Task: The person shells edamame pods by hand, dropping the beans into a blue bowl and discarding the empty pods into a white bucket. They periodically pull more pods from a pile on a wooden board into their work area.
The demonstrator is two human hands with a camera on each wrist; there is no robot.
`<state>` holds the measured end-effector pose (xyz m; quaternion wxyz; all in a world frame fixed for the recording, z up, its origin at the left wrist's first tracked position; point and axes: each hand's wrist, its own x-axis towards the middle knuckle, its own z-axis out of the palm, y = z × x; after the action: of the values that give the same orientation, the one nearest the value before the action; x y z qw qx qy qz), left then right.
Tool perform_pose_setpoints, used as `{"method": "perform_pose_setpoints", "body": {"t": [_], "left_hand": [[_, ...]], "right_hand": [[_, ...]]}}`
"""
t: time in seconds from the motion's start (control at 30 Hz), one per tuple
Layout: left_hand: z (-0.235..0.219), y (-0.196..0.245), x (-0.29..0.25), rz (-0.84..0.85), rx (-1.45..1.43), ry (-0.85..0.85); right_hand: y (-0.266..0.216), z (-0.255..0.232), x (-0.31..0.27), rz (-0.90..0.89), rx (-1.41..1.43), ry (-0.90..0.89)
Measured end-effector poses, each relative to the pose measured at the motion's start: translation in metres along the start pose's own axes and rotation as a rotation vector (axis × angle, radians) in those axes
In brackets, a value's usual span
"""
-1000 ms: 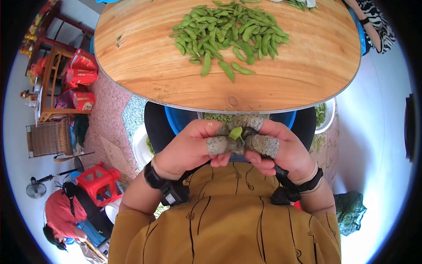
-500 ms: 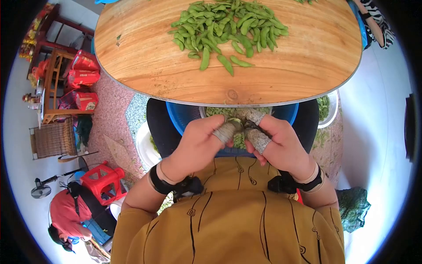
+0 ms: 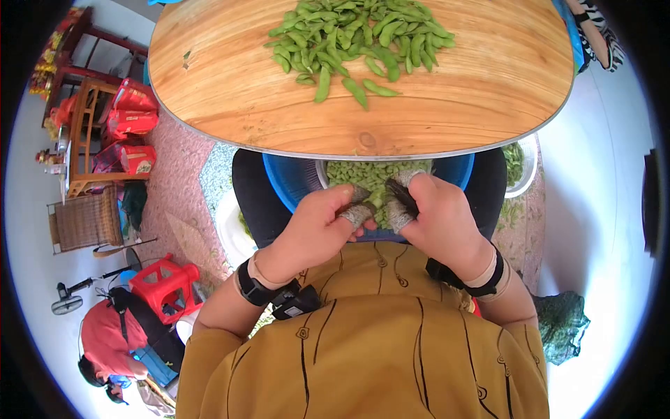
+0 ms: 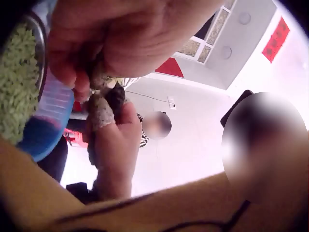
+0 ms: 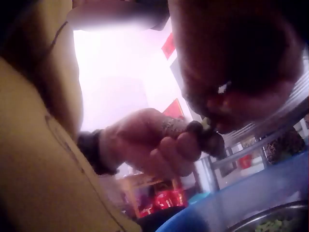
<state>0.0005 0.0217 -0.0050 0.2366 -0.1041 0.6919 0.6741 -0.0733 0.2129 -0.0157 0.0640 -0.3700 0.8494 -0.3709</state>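
My left hand [image 3: 310, 220] and right hand [image 3: 450, 220] meet fingertip to fingertip in front of my body, thumbs and forefingers wrapped in grey tape. Between them they pinch a green soybean pod [image 5: 206, 123], mostly hidden by the fingers. Right below is a bowl of shelled green beans [image 3: 349, 171], set inside a blue basin [image 3: 279, 180] on my lap. A heap of whole soybean pods [image 3: 349, 42] lies on the round wooden tabletop [image 3: 223, 105] ahead, a few of them loose at its near side.
The tabletop's near edge overhangs the basin just beyond my hands. White containers stand on the floor to the left [image 3: 234, 227] and right [image 3: 527, 167], holding green stuff. A red stool [image 3: 164, 286] and another seated person [image 3: 112, 335] are at the left.
The tabletop has shifted up in the view, showing more of the bowl. My hands have tilted downward over the bowl and their fingertips have drawn slightly apart. The pod, plainly seen earlier, is now mostly covered.
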Motion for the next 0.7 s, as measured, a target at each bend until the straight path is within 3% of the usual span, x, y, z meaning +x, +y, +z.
{"method": "perform_pose_setpoints", "body": {"t": [0.13,0.23,0.3,0.37,0.4,0.43,0.47,0.53,0.57,0.63,0.67,0.7], "left_hand": [[-0.007,-0.018,-0.001,0.040,0.204,0.136],[-0.005,-0.021,-0.002,0.121,0.332,0.211],[-0.003,-0.016,-0.003,0.171,0.387,0.233],[-0.003,-0.004,-0.005,0.209,0.339,0.137],[-0.004,0.000,-0.006,0.218,0.335,0.140],[-0.005,0.004,-0.007,0.251,0.182,0.037],[-0.007,0.006,-0.008,0.281,0.030,-0.069],[-0.006,0.005,-0.008,0.210,-0.142,-0.128],[-0.007,0.005,-0.008,0.134,-0.309,-0.186],[-0.011,0.002,-0.006,0.169,-0.353,-0.215],[-0.013,0.001,-0.007,0.195,-0.394,-0.243],[-0.017,-0.001,-0.009,0.201,-0.400,-0.244]], "right_hand": [[0.008,0.000,-0.002,-0.040,-0.127,0.008],[-0.001,-0.002,0.000,-0.112,-0.038,0.141],[-0.002,-0.004,-0.001,-0.104,0.123,-0.044],[-0.003,-0.007,0.001,-0.076,0.168,-0.087],[-0.008,-0.015,0.004,0.212,0.455,-0.212],[-0.010,-0.019,0.006,0.507,0.739,-0.334],[-0.010,-0.021,0.007,0.508,0.733,-0.335],[-0.008,-0.023,0.010,0.573,1.049,-0.445],[-0.008,-0.025,0.012,0.573,1.040,-0.445],[-0.010,-0.028,0.016,0.590,1.079,-0.425],[-0.009,-0.025,0.016,0.591,1.070,-0.428],[-0.006,-0.019,0.014,0.378,0.770,-0.347]]}}
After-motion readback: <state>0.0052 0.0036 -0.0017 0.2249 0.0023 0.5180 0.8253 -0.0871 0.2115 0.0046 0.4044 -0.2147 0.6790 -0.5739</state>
